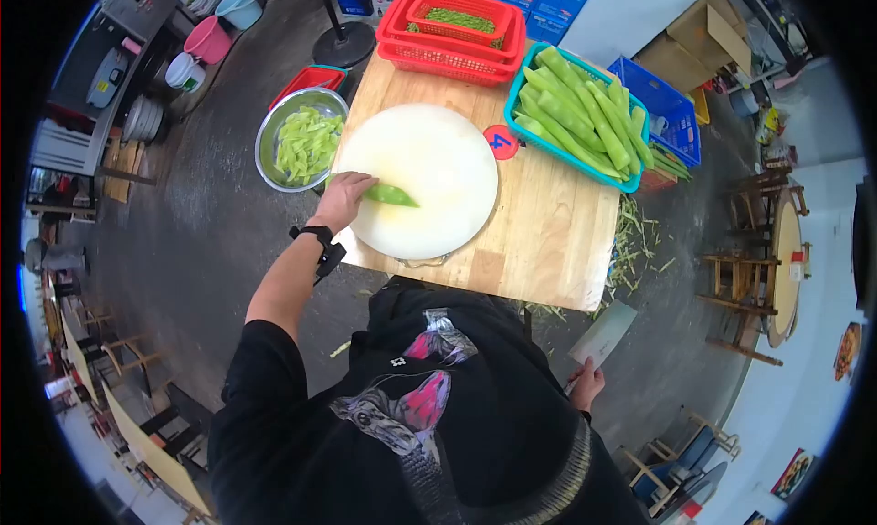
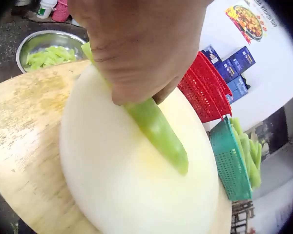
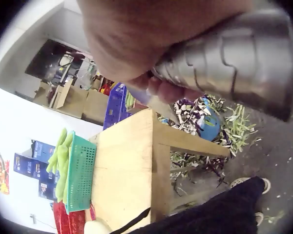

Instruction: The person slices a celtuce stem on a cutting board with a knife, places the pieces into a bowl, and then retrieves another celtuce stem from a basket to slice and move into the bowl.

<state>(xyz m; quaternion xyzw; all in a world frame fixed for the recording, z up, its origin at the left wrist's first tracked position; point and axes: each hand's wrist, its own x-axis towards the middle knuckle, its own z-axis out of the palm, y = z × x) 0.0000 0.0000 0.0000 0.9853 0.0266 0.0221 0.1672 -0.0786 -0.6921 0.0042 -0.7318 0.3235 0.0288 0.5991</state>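
Observation:
My left hand [image 1: 342, 201] grips a peeled celtuce stem [image 1: 393, 194] that lies on the round white cutting board [image 1: 429, 146]. The stem's pointed end sticks out past the fingers toward the board's middle, as the left wrist view shows; part of it is covered by the hand. Off to the right of the table and low beside the body, my right hand [image 1: 587, 385] holds a cleaver [image 1: 603, 331], its broad blade away from the board. In the right wrist view the fingers wrap the cleaver's ridged metal handle [image 3: 234, 63].
Left of the board, a steel bowl [image 1: 261, 160] holds celtuce slices. A teal basket [image 2: 229, 161] of peeled stems stands at the table's right rear, beside stacked red baskets [image 1: 448, 61]. The wooden table [image 1: 548, 242] has peelings [image 1: 637, 242] on the floor by its right edge.

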